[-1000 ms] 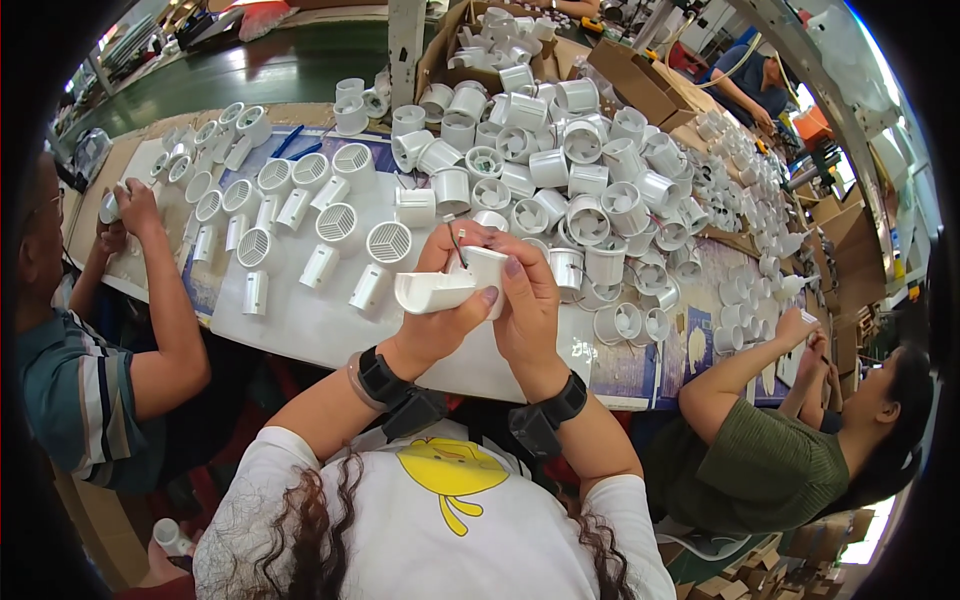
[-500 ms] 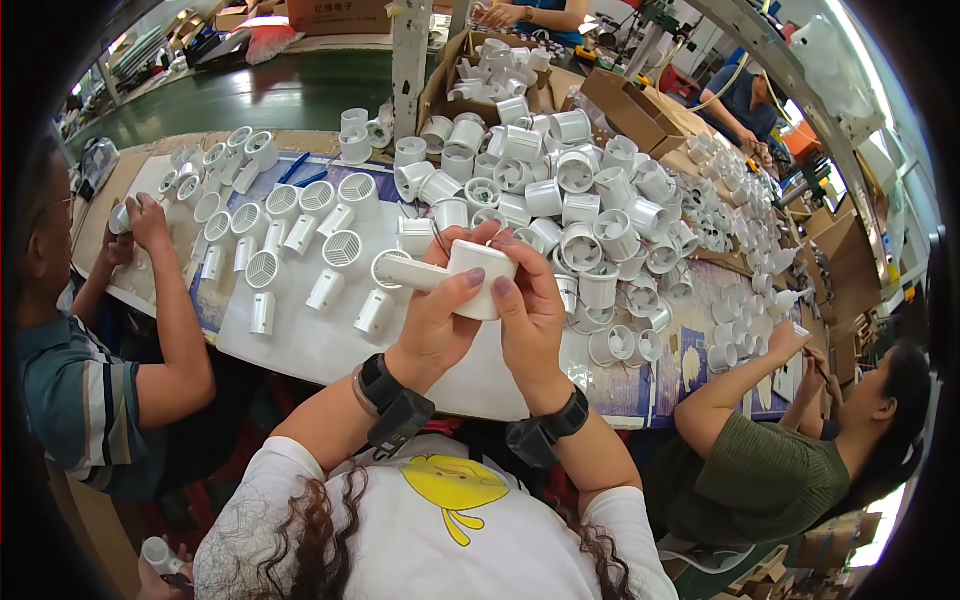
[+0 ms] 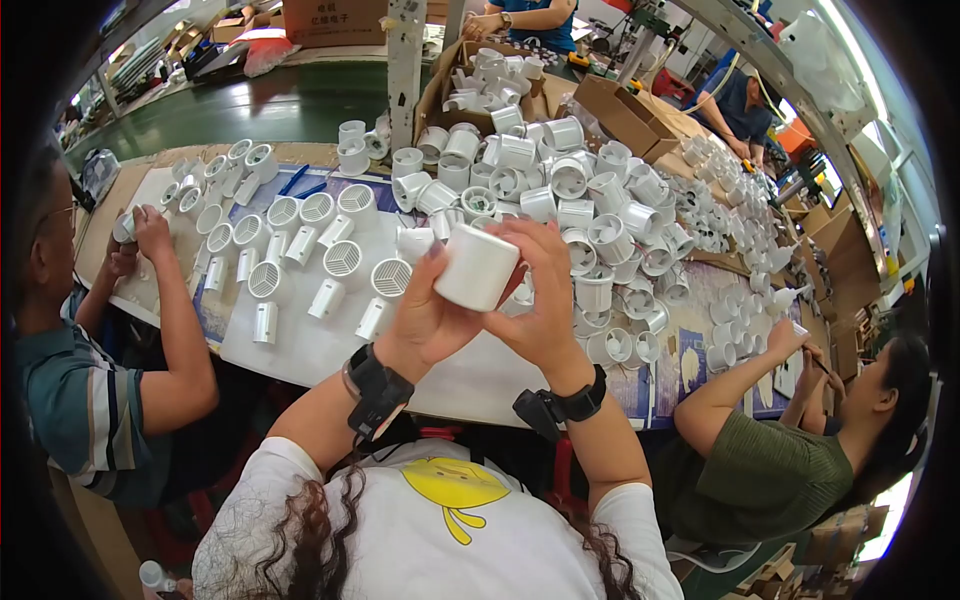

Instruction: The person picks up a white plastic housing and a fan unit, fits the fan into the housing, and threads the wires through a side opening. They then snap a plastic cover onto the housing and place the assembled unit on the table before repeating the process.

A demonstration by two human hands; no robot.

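Between both hands, above the near edge of the table, I hold a white plastic fan housing, a short smooth cylinder tilted with its side toward me. My left hand grips it from the left and below, the thumb along its left side. My right hand closes on its right side, with fingers over the top and the thumb by the lower edge. Its handle is hidden in this view. To the left of my hands, several finished-looking housings with slatted round grilles and stubby handles lie in rows on a white sheet.
A large heap of white cylindrical housings, some with fan blades inside, spreads beyond and right of my hands. An open carton and a metal post stand behind. Co-workers sit left and right. Blue pens lie at the left.
The housing has been turned in my hands: its handle, which pointed left, no longer shows. My right hand has shifted right and its fingers now reach over the top.
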